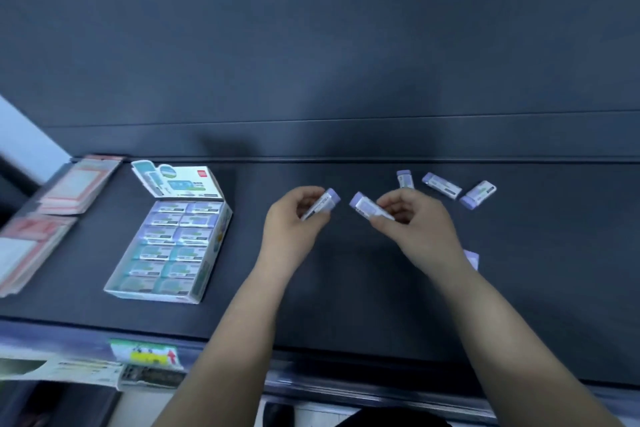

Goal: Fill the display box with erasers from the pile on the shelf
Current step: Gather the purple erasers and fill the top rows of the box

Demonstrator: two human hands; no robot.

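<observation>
1. Head view, the only one here: the display box point(166, 250) sits on the left part of the dark shelf point(346, 305), lid flap standing up at the back. It looks pretty much packed already, two columns of erasers with no obvious gap on top.
2. The left hand point(294, 215) has its fingers curled around one eraser point(320, 206); the right hand point(412, 218) pinches another eraser point(369, 208). Both are held up over mid-shelf, well apart from the box.
3. Still loose: three erasers point(443, 185) behind the right hand, plus what seems like another one point(471, 258) peeking out by the right wrist.
4. Judgement: mostly done, around six left to place. Whether they fit is hard to tell.
5. Stacks of pink-edged packets point(69, 191) lie at far left.
</observation>
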